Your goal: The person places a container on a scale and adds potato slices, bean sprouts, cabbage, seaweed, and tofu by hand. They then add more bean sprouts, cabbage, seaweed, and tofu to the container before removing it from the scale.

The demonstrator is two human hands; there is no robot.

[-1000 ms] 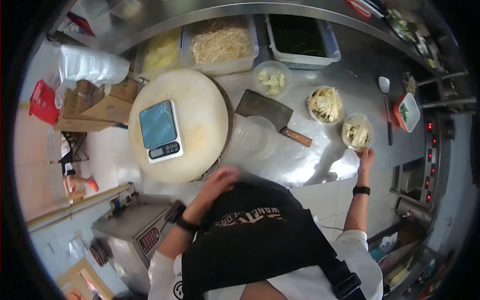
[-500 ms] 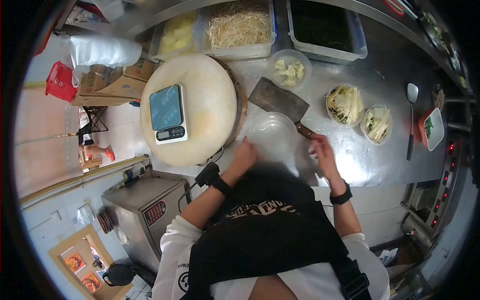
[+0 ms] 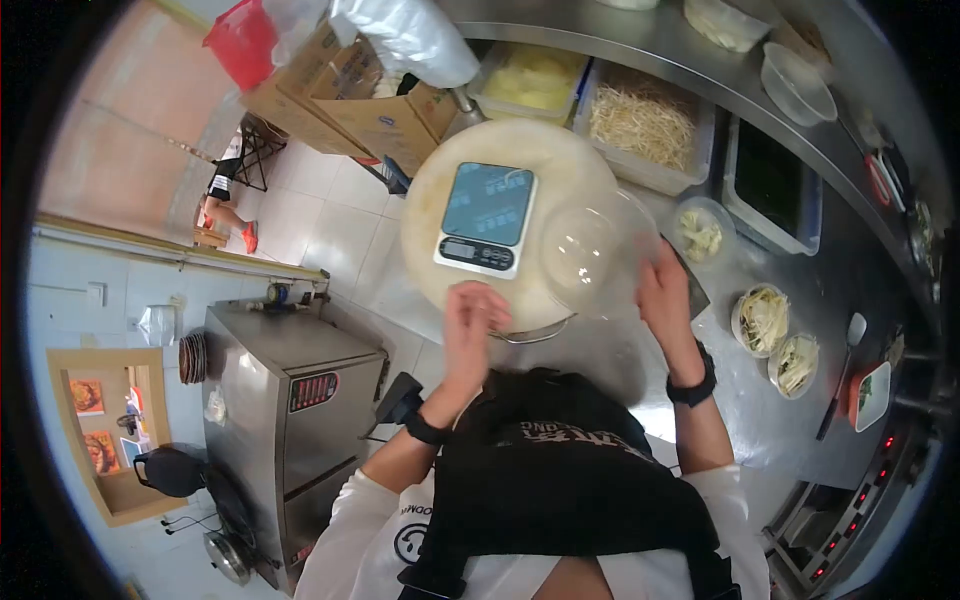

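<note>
Cleaver (image 3: 697,288), apparently, partly behind right hand (image 3: 664,292)

Steel tabletop (image 3: 725,410). At its left end: round block (image 3: 425,225). Behind that, yellow bin (image 3: 506,109) and sprout bin (image 3: 645,172) side by side, then dark bin (image 3: 775,230) further right. Cleaver (image 3: 697,291) flat right of block, mostly hidden. Cauliflower bowl (image 3: 730,240) just behind it. Further right: two veg tubs, rear (image 3: 739,329) and front (image 3: 783,387), near each other; then turner (image 3: 838,387), lying flat, and red dish (image 3: 856,396) near the end. Shelf (image 3: 570,30) above the back carries tubs (image 3: 720,36).

A clear, round plastic bowl (image 3: 583,250) is held over the pale chopping block's (image 3: 565,150) edge.
</note>
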